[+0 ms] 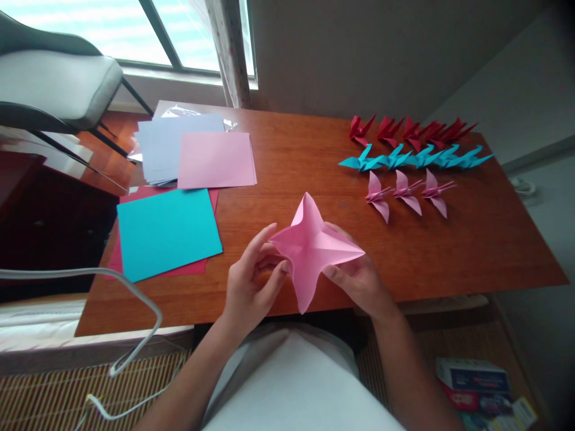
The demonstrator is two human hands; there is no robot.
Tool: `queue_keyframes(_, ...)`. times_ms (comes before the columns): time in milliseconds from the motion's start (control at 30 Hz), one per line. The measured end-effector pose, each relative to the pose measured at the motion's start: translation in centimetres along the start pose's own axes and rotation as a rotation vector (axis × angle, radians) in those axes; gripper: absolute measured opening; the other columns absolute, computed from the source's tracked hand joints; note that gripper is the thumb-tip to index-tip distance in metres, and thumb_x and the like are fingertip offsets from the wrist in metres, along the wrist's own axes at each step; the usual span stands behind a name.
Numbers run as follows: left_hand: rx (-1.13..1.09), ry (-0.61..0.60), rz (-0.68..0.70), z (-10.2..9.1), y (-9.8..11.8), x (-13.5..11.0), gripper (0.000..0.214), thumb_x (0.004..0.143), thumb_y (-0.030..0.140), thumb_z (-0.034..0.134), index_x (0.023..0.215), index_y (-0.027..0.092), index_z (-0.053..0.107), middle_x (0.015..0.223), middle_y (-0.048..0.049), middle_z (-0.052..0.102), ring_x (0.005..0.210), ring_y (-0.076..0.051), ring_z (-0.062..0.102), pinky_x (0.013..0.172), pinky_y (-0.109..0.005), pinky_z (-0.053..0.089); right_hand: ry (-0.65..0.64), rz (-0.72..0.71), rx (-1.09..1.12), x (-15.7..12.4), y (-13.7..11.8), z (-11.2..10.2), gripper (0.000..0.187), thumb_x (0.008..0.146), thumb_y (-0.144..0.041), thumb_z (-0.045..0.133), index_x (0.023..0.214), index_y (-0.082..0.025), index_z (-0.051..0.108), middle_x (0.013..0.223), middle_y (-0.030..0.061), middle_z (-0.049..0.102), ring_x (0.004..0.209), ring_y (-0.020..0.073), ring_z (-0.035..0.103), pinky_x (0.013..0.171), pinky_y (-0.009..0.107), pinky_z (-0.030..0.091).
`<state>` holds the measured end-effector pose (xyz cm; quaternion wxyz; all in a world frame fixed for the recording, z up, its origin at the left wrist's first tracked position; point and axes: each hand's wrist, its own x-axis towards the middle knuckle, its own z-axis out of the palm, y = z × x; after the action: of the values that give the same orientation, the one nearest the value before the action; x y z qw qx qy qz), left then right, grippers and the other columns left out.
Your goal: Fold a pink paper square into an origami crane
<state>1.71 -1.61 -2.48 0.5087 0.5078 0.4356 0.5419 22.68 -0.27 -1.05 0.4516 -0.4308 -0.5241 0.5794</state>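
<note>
At lower center of the frame, the left hand (251,284) and the right hand (362,281) hold a pink folded sheet (309,248), fingers gripping its two sides; its four points spread outward over the near part of the surface (291,158). Left of center, turquoise paper (168,233) overlies red paper (196,267). At right sit pink cranes (408,193). Farther back, pink paper (217,160) overlaps grayish paper (157,149) at upper left; turquoise cranes (424,157), then red cranes (411,133), occupy upper right.

Head view, single camera | I look from head height, forward and steeply down | near range: table (296,161) nearly whole, left hand (247,284) and right hand (363,281) just below centre | upper edge: window (90,27); lower edge: shirt (291,383)
</note>
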Motion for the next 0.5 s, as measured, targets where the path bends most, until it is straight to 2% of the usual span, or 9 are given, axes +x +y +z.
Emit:
queue_keyframes(67, -0.047, -0.095, -0.044, -0.2, 0.3, 0.2, 0.064, 0.093, 0.018, 0.07, 0.152, 0.027, 0.046, 0.108, -0.006, 0.074, 0.092, -0.015, 0.073, 0.084, -0.026, 0.063, -0.033, 0.003, 0.001, 0.1, 0.1, -0.2, 0.062, 0.088, -0.027, 0.079, 0.144, -0.037, 0.056, 0.15, 0.0015, 0.058, 0.139, 0.02, 0.055, 0.117, 0.032, 0.046)
queue_keyframes(167, -0.096, -0.197, -0.103, -0.7, 0.6, 0.6, 0.057, 0.094, 0.02, 0.07, 0.148, 0.025, 0.052, 0.109, -0.0062, 0.074, 0.092, -0.015, 0.072, 0.084, -0.025, 0.062, -0.117, 0.035, 0.046, 0.0, 0.1, -0.6, 0.067, 0.083, -0.022, 0.082, 0.143, -0.039, 0.057, 0.152, 0.0002, 0.055, 0.142, 0.0195, 0.052, 0.12, 0.032, 0.043)
queue_keyframes(300, -0.075, -0.249, -0.137, -1.3, 0.8, 0.8, 0.055, 0.093, 0.019, 0.071, 0.145, 0.029, 0.056, 0.114, -0.0054, 0.073, 0.096, -0.014, 0.071, 0.086, -0.022, 0.06, -0.185, 0.085, 0.083, -0.1, 0.1, -0.9, 0.071, 0.08, -0.018, 0.085, 0.142, -0.041, 0.057, 0.151, 0.0, 0.055, 0.141, 0.02, 0.053, 0.118, 0.033, 0.046)
queue_keyframes(400, -0.035, -0.315, -0.151, -1.5, 0.9, 0.7, 0.054, 0.094, 0.02, 0.069, 0.145, 0.028, 0.056, 0.11, -0.006, 0.071, 0.095, -0.016, 0.071, 0.086, -0.024, 0.06, -0.183, 0.083, 0.051, -0.1, 0.1, -0.8, 0.068, 0.08, -0.018, 0.084, 0.139, -0.041, 0.059, 0.148, -0.0002, 0.056, 0.138, 0.0197, 0.055, 0.115, 0.032, 0.048)
queue_keyframes(500, 0.011, -0.328, -0.152, -1.6, 0.9, 0.7, 0.05, 0.094, 0.021, 0.069, 0.142, 0.026, 0.058, 0.106, -0.0063, 0.071, 0.093, -0.016, 0.071, 0.083, -0.024, 0.06, -0.184, 0.077, 0.046, 0.0, 0.2, -0.6, 0.061, 0.083, -0.02, 0.082, 0.137, -0.04, 0.061, 0.144, 0.0008, 0.058, 0.129, 0.0195, 0.06, 0.107, 0.03, 0.054)
